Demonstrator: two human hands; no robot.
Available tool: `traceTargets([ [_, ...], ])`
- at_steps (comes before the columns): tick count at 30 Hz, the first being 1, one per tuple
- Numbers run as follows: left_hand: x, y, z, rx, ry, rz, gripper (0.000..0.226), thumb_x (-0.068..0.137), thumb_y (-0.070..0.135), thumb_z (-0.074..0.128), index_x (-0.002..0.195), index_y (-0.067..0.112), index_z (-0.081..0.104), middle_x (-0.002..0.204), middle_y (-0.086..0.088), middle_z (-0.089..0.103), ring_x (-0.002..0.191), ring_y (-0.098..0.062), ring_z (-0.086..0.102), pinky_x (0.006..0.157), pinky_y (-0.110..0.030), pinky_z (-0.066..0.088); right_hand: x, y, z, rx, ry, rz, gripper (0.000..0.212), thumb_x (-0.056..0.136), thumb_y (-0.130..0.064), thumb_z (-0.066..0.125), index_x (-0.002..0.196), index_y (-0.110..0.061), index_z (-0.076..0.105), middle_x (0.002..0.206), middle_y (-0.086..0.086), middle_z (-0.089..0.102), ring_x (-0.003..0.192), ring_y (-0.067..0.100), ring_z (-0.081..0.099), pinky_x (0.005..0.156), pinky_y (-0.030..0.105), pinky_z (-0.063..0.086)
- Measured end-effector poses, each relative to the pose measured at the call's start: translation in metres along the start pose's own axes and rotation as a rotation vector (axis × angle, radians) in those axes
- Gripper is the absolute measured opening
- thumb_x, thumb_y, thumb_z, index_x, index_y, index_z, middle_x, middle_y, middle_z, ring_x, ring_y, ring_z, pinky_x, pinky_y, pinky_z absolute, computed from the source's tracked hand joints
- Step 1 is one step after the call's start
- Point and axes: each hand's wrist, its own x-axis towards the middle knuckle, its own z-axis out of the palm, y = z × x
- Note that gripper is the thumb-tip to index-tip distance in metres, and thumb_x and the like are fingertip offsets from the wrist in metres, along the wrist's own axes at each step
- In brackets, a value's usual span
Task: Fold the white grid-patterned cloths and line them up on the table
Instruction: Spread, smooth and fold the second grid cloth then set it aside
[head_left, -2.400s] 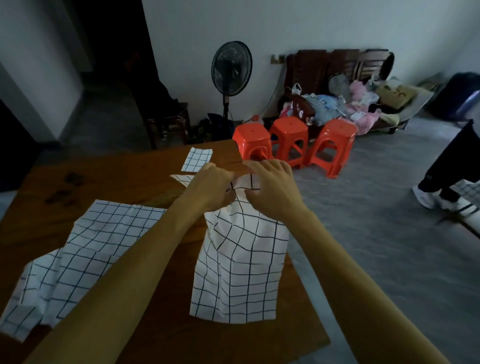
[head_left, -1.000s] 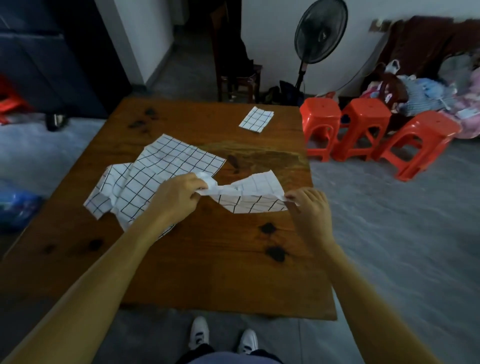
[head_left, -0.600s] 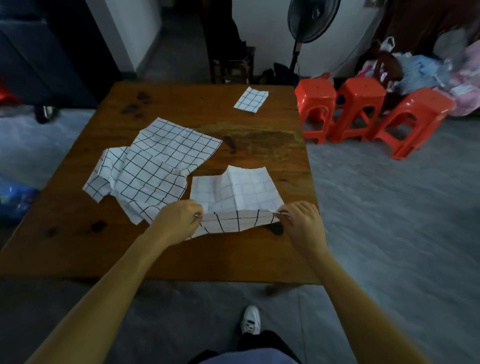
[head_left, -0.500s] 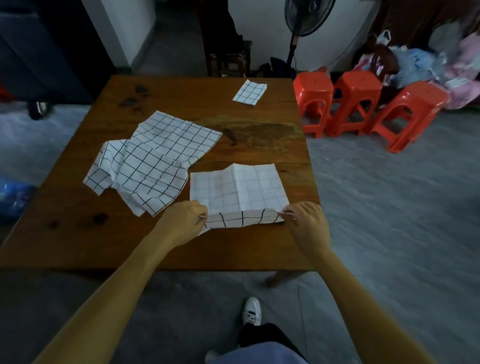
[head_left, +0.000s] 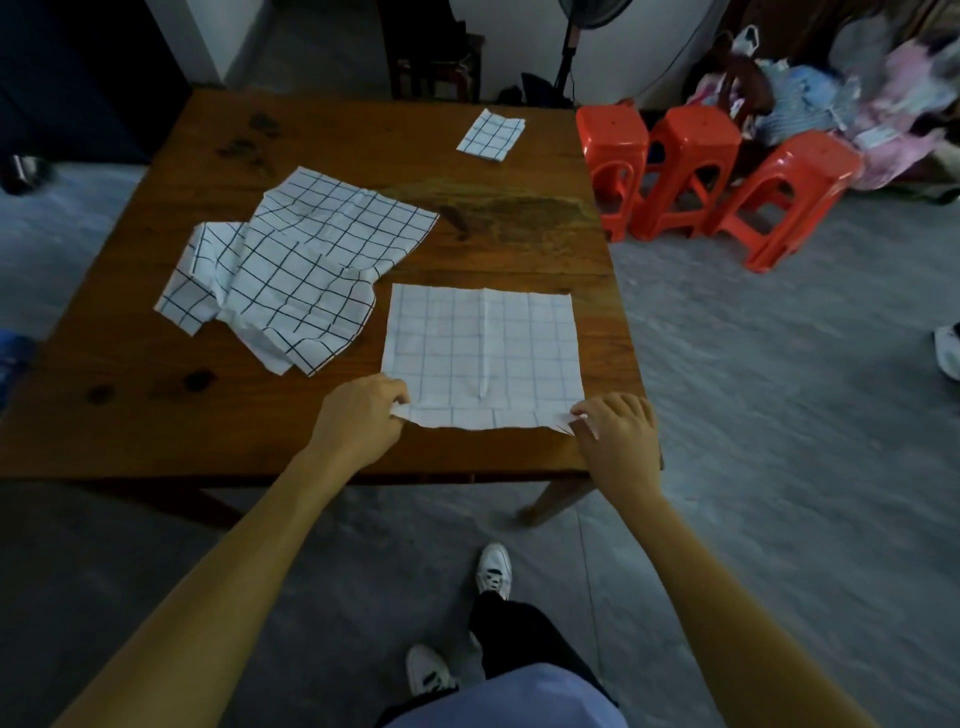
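Nearest the camera, a pair of white sneakers (head_left: 494, 570) stands on the grey concrete floor (head_left: 779, 441) below the two bare forearms. The left hand (head_left: 358, 421) rests at the near edge of the brown wooden desk (head_left: 156, 410), its fingers (head_left: 397, 402) curled and pinching the near left corner of a flat white square cloth with a faint grid (head_left: 480, 356). The right hand (head_left: 618, 439) pinches the near right corner of the same cloth, its fingers (head_left: 584, 421) bent together on the fabric. This cloth lies spread out on the near right part of the desk, pale side up, with a raised crease running down its middle from far edge towards near edge. Just to its left, touching or nearly touching its far left corner, lies a rumpled heap of white cloths with bold black grid lines (head_left: 296, 270), overlapping one another, unfolded. Farther away, near the far right edge of the desk and well apart from the others, sits a small folded white grid-patterned cloth (head_left: 491, 136). Beyond the desk's right side, three orange-red plastic stools (head_left: 685, 171) stand in a row on the floor. Behind them is a blurred pile of pastel clothes (head_left: 831, 88), and the dark pole of a standing fan (head_left: 566, 52) rises against the white wall.
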Motion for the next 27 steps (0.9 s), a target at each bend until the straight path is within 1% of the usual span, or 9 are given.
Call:
traceTargets([
  [3, 0.02, -0.002, -0.013, 0.014, 0.058, -0.004, 0.007, 0.086, 0.013, 0.064, 0.091, 0.018, 0.063, 0.087, 0.005, 0.057, 0.077, -0.011, 0.053, 0.064, -0.021, 0.038, 0.031, -0.007, -0.004, -0.057, 0.028, -0.027, 0.009, 0.086, -0.024, 0.071, 0.086, -0.015, 0.071, 0.089, 0.003, 0.07, 0.093, 0.027, 0.06, 0.091, 0.042, 0.039],
  [7, 0.06, -0.009, -0.021, 0.027, 0.134, -0.044, 0.004, 0.088, 0.017, 0.061, 0.088, 0.02, 0.064, 0.085, 0.002, 0.062, 0.073, -0.014, 0.054, 0.064, -0.028, 0.042, 0.079, -0.005, -0.001, -0.112, 0.015, -0.019, 0.016, 0.09, -0.031, 0.065, 0.087, -0.016, 0.071, 0.092, 0.003, 0.07, 0.096, 0.027, 0.058, 0.094, 0.041, 0.035],
  [10, 0.099, -0.013, -0.024, 0.052, 0.177, -0.055, 0.008, 0.087, 0.017, 0.061, 0.092, 0.018, 0.067, 0.088, 0.0, 0.064, 0.073, -0.014, 0.054, 0.063, -0.027, 0.041, 0.125, 0.006, 0.011, -0.172, -0.08, -0.011, 0.022, 0.091, -0.039, 0.061, 0.091, -0.02, 0.072, 0.097, 0.002, 0.07, 0.101, 0.026, 0.056, 0.098, 0.041, 0.03],
  [13, 0.142, -0.015, -0.024, 0.096, 0.205, -0.064, 0.011, 0.088, 0.016, 0.06, 0.093, 0.014, 0.069, 0.091, -0.003, 0.067, 0.077, -0.019, 0.06, 0.064, -0.027, 0.039, 0.174, 0.019, 0.03, -0.234, -0.237, -0.002, 0.027, 0.091, -0.049, 0.058, 0.094, -0.025, 0.071, 0.105, 0.0, 0.067, 0.111, 0.024, 0.052, 0.106, 0.043, 0.025],
  [18, 0.215, -0.022, -0.01, 0.165, 0.198, -0.086, 0.013, 0.087, 0.014, 0.058, 0.087, 0.009, 0.07, 0.082, -0.008, 0.069, 0.073, -0.025, 0.062, 0.064, -0.028, 0.04, 0.241, 0.039, 0.069, -0.272, -0.404, -0.015, 0.033, 0.09, -0.051, 0.058, 0.105, -0.023, 0.069, 0.113, 0.003, 0.062, 0.12, 0.026, 0.046, 0.114, 0.047, 0.015],
  [20, 0.237, -0.028, 0.004, 0.21, 0.183, -0.118, 0.018, 0.086, 0.015, 0.06, 0.101, 0.01, 0.067, 0.094, -0.009, 0.067, 0.09, -0.027, 0.062, 0.081, -0.036, 0.045, 0.259, 0.046, 0.086, -0.281, -0.435, -0.014, 0.035, 0.09, -0.051, 0.057, 0.106, -0.022, 0.067, 0.115, 0.004, 0.061, 0.121, 0.026, 0.046, 0.115, 0.048, 0.013],
  [22, 0.247, -0.031, 0.021, 0.216, 0.18, -0.179, 0.04, 0.085, 0.018, 0.063, 0.124, 0.01, 0.055, 0.118, -0.013, 0.059, 0.115, -0.031, 0.051, 0.101, -0.044, 0.037, 0.269, 0.056, 0.103, -0.275, -0.455, -0.015, 0.034, 0.091, -0.05, 0.057, 0.106, -0.022, 0.067, 0.117, 0.004, 0.059, 0.122, 0.025, 0.045, 0.116, 0.047, 0.013],
  [24, 0.243, -0.029, 0.037, 0.144, 0.212, -0.178, 0.049, 0.087, 0.02, 0.062, 0.132, 0.009, 0.045, 0.13, -0.015, 0.049, 0.124, -0.032, 0.042, 0.106, -0.045, 0.034, 0.271, 0.065, 0.119, -0.245, -0.461, 0.001, 0.035, 0.091, -0.049, 0.057, 0.113, -0.022, 0.064, 0.125, 0.004, 0.055, 0.128, 0.025, 0.04, 0.117, 0.048, 0.011],
  [27, 0.222, -0.019, 0.062, 0.097, 0.152, -0.138, 0.045, 0.091, 0.023, 0.057, 0.133, 0.01, 0.045, 0.134, -0.014, 0.046, 0.125, -0.03, 0.043, 0.105, -0.044, 0.035, 0.261, 0.071, 0.139, -0.145, -0.389, 0.054, 0.048, 0.092, -0.046, 0.058, 0.132, -0.021, 0.051, 0.146, 0.01, 0.039, 0.143, 0.029, 0.022, 0.118, 0.049, 0.008],
])
